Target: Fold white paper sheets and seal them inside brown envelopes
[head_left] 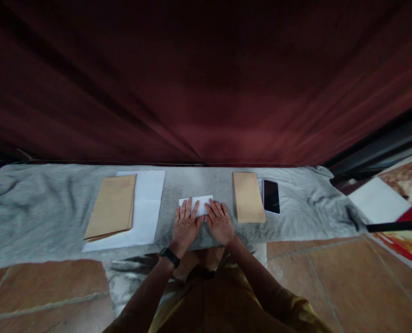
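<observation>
A small white folded sheet of paper (201,206) lies on the grey cloth in front of me. My left hand (186,225) rests flat on its left part, fingers stretched out and a little apart. On its right part lies my right hand (220,223), palm down with fingers extended. The thumbs come close together near the paper's lower edge. Both hands cover much of the paper, so its folds are partly hidden. To the right is a brown envelope (249,198). On the left, larger brown envelopes (112,206) lie over big white sheets (148,203).
A grey cloth (46,208) covers the narrow table. A phone (271,196) with a dark screen lies right of the brown envelope. Behind the table hangs a dark red curtain (206,92). Tiled floor (358,273) shows below, and a black bar (396,225) stands at the right.
</observation>
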Action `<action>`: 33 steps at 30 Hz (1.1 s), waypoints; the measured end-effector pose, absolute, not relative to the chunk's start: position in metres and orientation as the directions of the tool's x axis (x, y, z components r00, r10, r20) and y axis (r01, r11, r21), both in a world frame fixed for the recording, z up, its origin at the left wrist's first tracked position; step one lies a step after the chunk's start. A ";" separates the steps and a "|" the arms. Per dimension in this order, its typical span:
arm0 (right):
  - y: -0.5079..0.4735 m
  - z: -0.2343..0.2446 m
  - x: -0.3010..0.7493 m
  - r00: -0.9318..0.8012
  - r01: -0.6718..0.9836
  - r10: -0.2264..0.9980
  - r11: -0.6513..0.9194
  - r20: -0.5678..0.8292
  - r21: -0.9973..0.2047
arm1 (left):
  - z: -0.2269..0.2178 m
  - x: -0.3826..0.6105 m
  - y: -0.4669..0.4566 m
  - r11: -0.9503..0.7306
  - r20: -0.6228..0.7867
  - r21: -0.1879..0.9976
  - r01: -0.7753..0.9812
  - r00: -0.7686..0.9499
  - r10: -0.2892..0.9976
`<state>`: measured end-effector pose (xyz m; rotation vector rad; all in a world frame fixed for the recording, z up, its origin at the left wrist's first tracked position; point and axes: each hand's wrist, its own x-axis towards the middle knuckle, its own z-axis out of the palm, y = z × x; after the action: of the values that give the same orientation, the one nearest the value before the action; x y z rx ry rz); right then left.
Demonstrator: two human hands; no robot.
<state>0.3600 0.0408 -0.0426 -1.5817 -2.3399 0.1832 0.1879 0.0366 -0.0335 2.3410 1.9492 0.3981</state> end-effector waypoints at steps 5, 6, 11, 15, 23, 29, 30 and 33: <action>0.040 -0.043 0.360 -0.344 0.886 0.921 0.382 0.182 -0.262 | -0.033 0.175 0.019 -0.114 0.174 0.241 0.964 0.072 0.982; 0.040 -0.043 0.360 -0.345 0.887 0.921 0.383 0.180 -0.260 | -0.034 0.171 0.015 -0.095 0.175 0.251 0.963 0.051 0.983; 0.041 -0.043 0.360 -0.345 0.885 0.922 0.382 0.174 -0.267 | -0.032 0.154 0.003 -0.043 0.170 0.291 0.956 -0.007 0.985; 0.041 -0.043 0.360 -0.340 0.886 0.924 0.377 0.174 -0.270 | -0.024 0.155 -0.003 0.002 0.195 0.299 0.954 -0.063 0.979; 0.041 -0.039 0.359 -0.335 0.888 0.929 0.368 0.160 -0.277 | -0.029 0.183 -0.020 -0.310 0.118 0.289 0.906 0.288 0.950; 0.041 -0.035 0.363 -0.337 0.875 0.925 0.377 0.175 -0.305 | -0.046 0.168 -0.035 -0.286 0.202 0.220 0.933 0.244 0.949; 0.040 -0.035 0.364 -0.326 0.874 0.927 0.370 0.186 -0.315 | -0.048 0.165 -0.036 -0.291 0.224 0.207 0.934 0.244 0.943; 0.032 -0.034 0.360 -0.320 0.858 0.918 0.385 0.232 -0.341 | -0.052 0.160 -0.038 -0.307 0.273 0.181 0.934 0.252 0.928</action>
<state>0.3600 0.0322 -0.0339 -1.5378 -2.2658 0.2171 0.1605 -0.0385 -0.0519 2.5005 1.8594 0.5246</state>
